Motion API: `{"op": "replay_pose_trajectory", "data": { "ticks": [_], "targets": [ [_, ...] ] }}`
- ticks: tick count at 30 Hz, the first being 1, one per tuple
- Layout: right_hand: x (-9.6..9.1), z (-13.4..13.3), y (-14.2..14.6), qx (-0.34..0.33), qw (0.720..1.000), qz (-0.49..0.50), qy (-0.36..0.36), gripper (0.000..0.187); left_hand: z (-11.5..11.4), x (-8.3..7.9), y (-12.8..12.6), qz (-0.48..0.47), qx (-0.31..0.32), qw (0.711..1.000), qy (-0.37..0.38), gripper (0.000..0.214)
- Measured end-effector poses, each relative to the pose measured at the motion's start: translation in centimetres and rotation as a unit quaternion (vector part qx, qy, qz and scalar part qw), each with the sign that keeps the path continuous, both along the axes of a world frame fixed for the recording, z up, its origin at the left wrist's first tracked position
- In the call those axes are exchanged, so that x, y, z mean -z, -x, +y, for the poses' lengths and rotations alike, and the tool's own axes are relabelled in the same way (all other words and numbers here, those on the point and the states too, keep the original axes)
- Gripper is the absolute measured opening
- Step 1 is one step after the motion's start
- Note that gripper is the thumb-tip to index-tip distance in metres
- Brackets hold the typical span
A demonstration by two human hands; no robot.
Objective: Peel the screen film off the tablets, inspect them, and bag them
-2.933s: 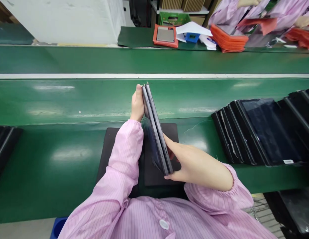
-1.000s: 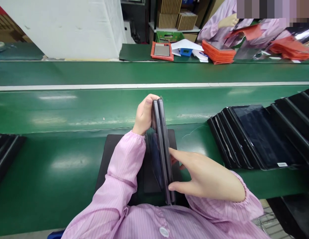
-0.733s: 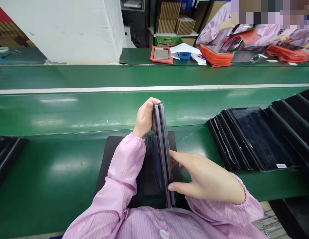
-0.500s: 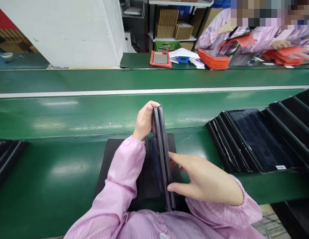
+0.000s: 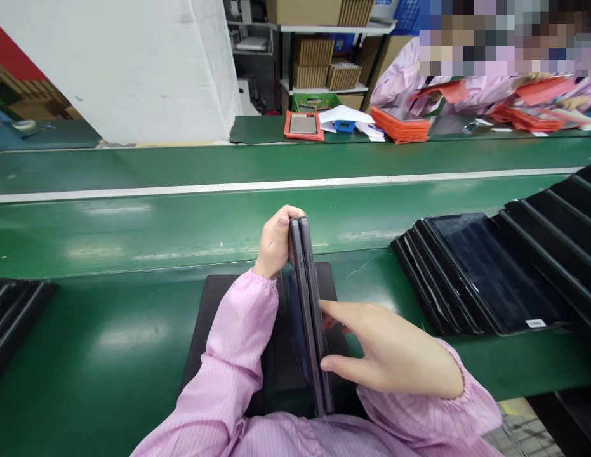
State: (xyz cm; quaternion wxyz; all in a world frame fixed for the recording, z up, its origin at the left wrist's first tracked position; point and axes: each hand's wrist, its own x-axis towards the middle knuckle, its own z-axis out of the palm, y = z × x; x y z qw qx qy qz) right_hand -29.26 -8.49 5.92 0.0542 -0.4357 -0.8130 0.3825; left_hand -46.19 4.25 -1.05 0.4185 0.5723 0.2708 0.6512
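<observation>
Two thin grey tablets [image 5: 308,298] stand on edge, pressed flat against each other, above a black mat [image 5: 214,324] on the green bench. My left hand [image 5: 275,243] wraps around their far end, fingers curled over the top corner. My right hand [image 5: 385,346] presses against their right face near the close end, thumb along the lower edge and fingers stretched along the side. Both arms wear pink striped sleeves.
A row of black tablets [image 5: 490,273] leans overlapped on the bench to the right; more dark trays [image 5: 9,317] sit at far left. A green conveyor belt [image 5: 181,222] runs across behind. Beyond it, other people in pink handle orange cases [image 5: 400,124] by a shelf.
The view has tilted upward, so the tablets and hands sit lower in the frame. My grip on the pair stays the same, with the tablets turned slightly more upright.
</observation>
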Motion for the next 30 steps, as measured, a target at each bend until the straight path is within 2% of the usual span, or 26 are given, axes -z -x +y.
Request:
{"op": "replay_pose_trajectory", "data": {
  "ticks": [16,20,23,26,28,30],
  "targets": [
    [-0.6,-0.5,0.0,0.022,1.0,0.017,0.011,0.036,-1.2,-0.2,0.1,0.047,0.035,0.989,-0.135,0.055],
    [-0.4,-0.4,1.2,0.073,0.997,0.015,-0.009,0.044,-1.8,-0.8,0.0,0.088,0.024,0.983,-0.157,0.058],
    [0.1,-0.5,2.7,0.141,0.988,0.012,-0.069,0.042,-2.3,-1.4,-0.4,0.113,0.01,0.974,-0.194,0.06],
    [0.7,-1.0,3.8,0.2,0.962,0.05,-0.18,0.027,-3.0,-1.9,-0.8,0.113,0.0,0.97,-0.215,0.064],
    [1.0,-1.5,4.3,0.211,0.943,0.076,-0.246,0.036,-3.9,-2.2,-0.6,0.105,-0.018,0.966,-0.234,0.062],
    [1.1,-2.1,4.6,0.177,0.929,0.096,-0.31,0.049,-5.2,-2.6,0.2,0.067,-0.059,0.959,-0.267,0.06]
  ]
}}
